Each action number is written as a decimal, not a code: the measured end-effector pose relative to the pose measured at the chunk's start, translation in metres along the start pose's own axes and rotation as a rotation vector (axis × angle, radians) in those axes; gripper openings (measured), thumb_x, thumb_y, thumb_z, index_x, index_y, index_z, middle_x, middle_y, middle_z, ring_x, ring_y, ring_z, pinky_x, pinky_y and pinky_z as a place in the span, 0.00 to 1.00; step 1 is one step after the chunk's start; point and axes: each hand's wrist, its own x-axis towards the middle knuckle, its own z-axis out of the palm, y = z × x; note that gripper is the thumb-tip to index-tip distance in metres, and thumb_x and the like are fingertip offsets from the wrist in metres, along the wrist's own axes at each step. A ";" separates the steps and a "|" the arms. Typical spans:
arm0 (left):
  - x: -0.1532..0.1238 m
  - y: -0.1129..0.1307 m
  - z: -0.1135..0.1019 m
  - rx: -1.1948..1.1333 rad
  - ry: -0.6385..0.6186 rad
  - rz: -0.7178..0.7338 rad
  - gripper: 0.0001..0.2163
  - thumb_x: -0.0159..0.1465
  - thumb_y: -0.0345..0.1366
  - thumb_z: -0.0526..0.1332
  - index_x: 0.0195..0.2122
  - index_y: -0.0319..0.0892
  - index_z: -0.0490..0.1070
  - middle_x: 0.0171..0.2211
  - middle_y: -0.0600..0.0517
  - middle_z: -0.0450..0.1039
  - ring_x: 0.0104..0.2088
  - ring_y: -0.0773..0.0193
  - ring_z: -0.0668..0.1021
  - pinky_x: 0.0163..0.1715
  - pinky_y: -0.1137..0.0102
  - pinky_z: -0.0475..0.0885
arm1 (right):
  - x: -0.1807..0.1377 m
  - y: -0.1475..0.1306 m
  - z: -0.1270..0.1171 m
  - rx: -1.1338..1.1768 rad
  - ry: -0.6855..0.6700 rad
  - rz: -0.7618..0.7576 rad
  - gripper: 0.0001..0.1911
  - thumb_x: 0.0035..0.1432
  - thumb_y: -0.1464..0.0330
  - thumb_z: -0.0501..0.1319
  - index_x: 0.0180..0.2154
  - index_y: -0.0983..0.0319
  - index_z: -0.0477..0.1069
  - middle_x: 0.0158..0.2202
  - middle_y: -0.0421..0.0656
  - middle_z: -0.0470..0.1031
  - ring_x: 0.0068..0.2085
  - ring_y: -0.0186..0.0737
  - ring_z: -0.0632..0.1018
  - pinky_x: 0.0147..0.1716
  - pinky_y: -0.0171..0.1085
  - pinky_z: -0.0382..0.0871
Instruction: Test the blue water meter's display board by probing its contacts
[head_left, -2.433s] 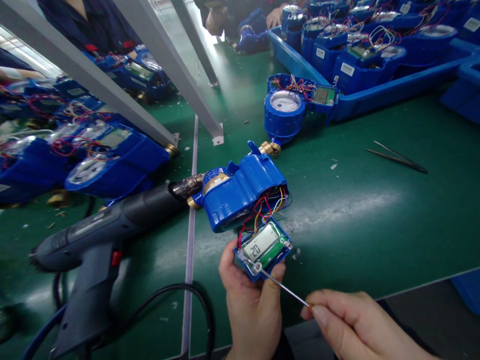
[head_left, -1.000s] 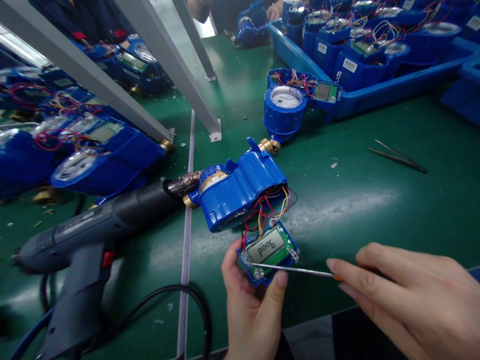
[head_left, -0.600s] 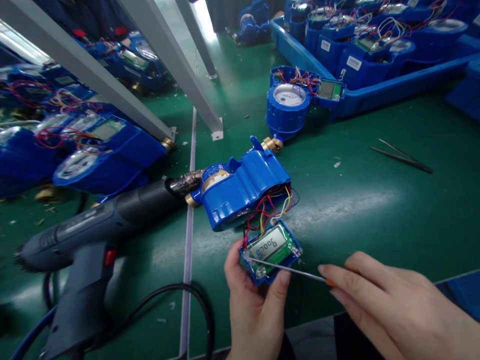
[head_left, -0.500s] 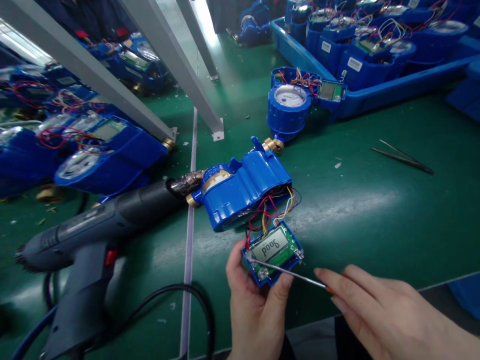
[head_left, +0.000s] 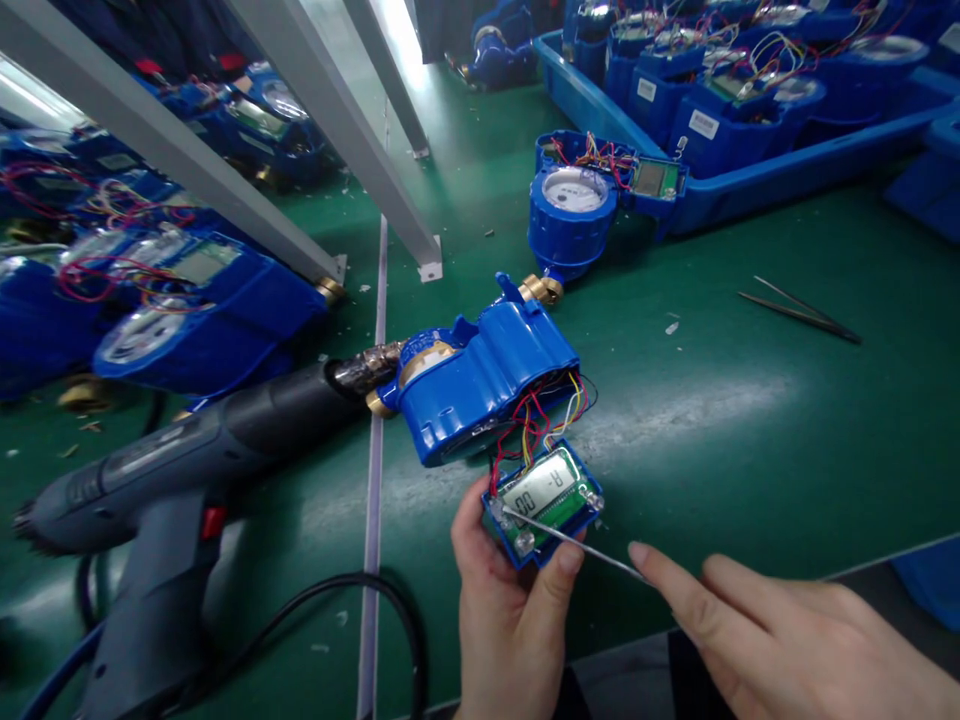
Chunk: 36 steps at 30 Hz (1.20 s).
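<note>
My left hand (head_left: 508,610) grips a small blue display module (head_left: 544,503) with a green board and a lit LCD reading. Coloured wires run from it up to a blue water meter body (head_left: 484,376) lying on the green mat. My right hand (head_left: 780,645) pinches a thin metal probe (head_left: 574,542), index finger stretched along it. The probe's tip touches the module's left edge, just below the screen.
A grey heat gun (head_left: 172,480) with a black cable (head_left: 360,620) lies left, nozzle against the meter's brass fitting. Another meter (head_left: 571,210) stands behind. Tweezers (head_left: 799,310) lie right. A blue tray (head_left: 750,180) of meters sits at back right; more meters (head_left: 172,320) are left under a grey frame (head_left: 330,110).
The LCD reading has changed. My right hand has swung the probe from a lower corner screw to the module's left edge. The left hand keeps its hold.
</note>
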 end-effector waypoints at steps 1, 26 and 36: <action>0.000 0.001 0.000 0.003 -0.004 -0.001 0.27 0.58 0.35 0.68 0.56 0.53 0.59 0.51 0.51 0.71 0.45 0.61 0.78 0.43 0.67 0.77 | 0.000 0.001 -0.001 0.004 -0.014 -0.008 0.27 0.54 0.82 0.42 0.54 0.67 0.63 0.25 0.36 0.70 0.18 0.30 0.73 0.14 0.29 0.67; -0.002 -0.005 -0.004 0.165 -0.032 0.071 0.28 0.61 0.37 0.65 0.59 0.54 0.54 0.55 0.48 0.66 0.51 0.57 0.75 0.50 0.61 0.73 | 0.006 0.002 -0.013 -0.002 -0.041 -0.041 0.28 0.50 0.82 0.44 0.52 0.68 0.65 0.29 0.40 0.74 0.22 0.33 0.76 0.15 0.30 0.68; -0.002 -0.001 0.000 0.163 -0.071 0.179 0.28 0.61 0.32 0.65 0.59 0.53 0.55 0.53 0.50 0.70 0.50 0.63 0.77 0.48 0.71 0.74 | 0.009 0.019 -0.029 0.039 -0.061 -0.024 0.28 0.48 0.79 0.45 0.49 0.64 0.69 0.24 0.35 0.70 0.16 0.32 0.72 0.11 0.32 0.64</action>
